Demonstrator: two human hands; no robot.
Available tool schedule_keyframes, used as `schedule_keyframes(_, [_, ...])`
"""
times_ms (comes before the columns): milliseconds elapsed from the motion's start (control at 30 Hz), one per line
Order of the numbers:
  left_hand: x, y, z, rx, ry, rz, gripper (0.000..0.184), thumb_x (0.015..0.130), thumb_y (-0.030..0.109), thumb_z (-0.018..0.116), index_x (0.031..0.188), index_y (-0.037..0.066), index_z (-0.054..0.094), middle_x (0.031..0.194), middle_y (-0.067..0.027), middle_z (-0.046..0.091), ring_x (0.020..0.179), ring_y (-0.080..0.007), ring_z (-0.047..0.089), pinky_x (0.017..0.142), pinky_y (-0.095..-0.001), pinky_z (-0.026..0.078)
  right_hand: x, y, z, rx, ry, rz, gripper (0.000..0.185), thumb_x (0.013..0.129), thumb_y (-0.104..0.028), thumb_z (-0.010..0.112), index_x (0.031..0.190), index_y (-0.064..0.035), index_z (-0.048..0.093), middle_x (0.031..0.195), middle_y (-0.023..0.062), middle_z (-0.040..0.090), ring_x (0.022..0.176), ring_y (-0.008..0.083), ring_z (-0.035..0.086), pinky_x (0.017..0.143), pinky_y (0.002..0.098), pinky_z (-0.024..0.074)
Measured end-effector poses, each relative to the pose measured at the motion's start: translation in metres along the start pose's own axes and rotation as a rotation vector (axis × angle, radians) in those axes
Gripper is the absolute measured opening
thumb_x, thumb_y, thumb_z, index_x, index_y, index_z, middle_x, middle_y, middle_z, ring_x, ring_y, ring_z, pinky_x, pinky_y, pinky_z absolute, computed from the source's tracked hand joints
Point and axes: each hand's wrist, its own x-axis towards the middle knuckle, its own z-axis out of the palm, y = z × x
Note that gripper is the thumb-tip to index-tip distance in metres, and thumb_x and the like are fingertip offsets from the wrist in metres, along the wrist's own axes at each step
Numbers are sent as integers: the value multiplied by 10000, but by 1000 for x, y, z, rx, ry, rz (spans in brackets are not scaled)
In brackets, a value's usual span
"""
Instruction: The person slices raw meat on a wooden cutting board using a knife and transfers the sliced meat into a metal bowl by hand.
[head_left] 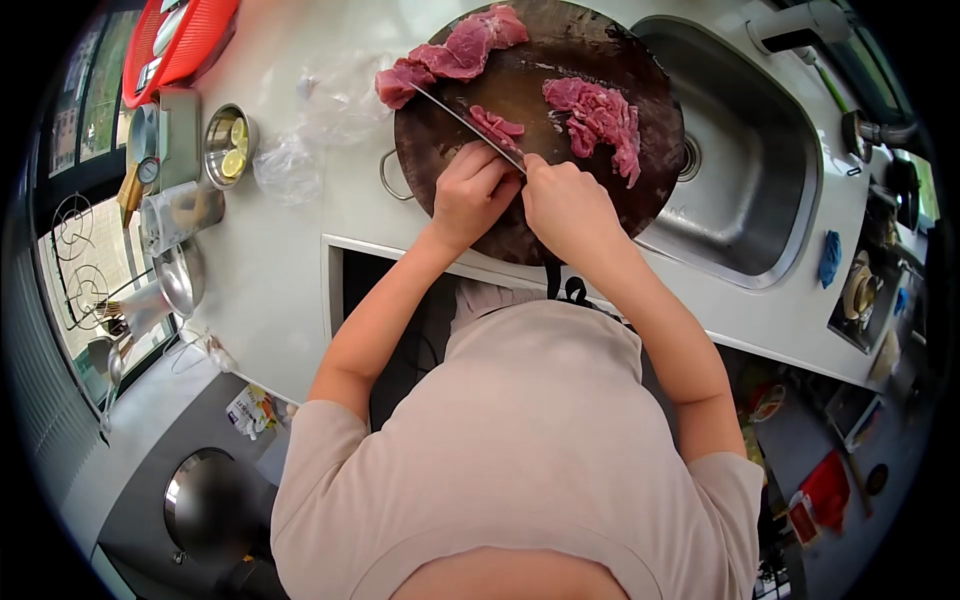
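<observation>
A round dark chopping board (540,50) lies on the counter with raw meat on it. My right hand (572,208) is closed around the handle of a knife (462,122), whose blade points up and left across the board. My left hand (466,196) has its fingers curled together right beside the blade; whatever lies beneath them is hidden. Just past the blade are a few cut meat strips (497,126). A larger meat slab (465,50) rests at the board's upper left edge, near the knife tip. To the right sits a pile of sliced meat (597,122).
A steel sink (745,180) adjoins the board on the right, below a faucet (800,28). On the left stand a steel bowl (222,165) with lemon slices, a crumpled plastic bag (290,170) and a red basket (185,50). A blue cloth (830,260) lies right of the sink.
</observation>
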Motion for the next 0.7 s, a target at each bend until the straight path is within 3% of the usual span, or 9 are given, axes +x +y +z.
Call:
schedule_keyframes(200, [-1,0,1,-13,0,27,205,684,-43,729,871,37,699,951,-84,684,911,-285,653,832,-377,519,-47,47,-7,153,-4,37,185,900,-128,554,983,26,615,763,246,668,812,433,681,743,507,549])
schedule_keyframes(300, [-4,3,0,-40,21,-4,194,700,-51,728,868,40,698,937,-78,682,912,-278,652,835,-373,519,-68,65,-40,355,-245,275,230,910,-145,551,1034,29,634,736,250,649,763,426,665,695,505,522])
schedule_keyframes(400, [-6,5,-1,-26,34,4,186,710,-56,728,866,38,696,930,-81,675,918,-281,649,834,-375,518,-74,67,-36,448,-94,428,269,923,-150,551,1104,30,633,723,244,643,695,433,637,662,512,494])
schedule_keyframes(500, [-6,6,-2,-5,67,32,194,710,-60,726,876,37,698,930,-85,669,926,-286,646,834,-379,516,-80,57,-11,256,279,150,292,931,-131,541,1162,27,625,730,239,652,682,428,637,653,510,496])
schedule_keyframes(700, [-4,7,-3,-3,22,34,211,709,-64,723,893,36,699,939,-86,661,922,-287,643,836,-381,515,-86,41,-22,243,128,124,285,930,-114,542,1162,27,630,771,241,660,713,410,654,675,497,500])
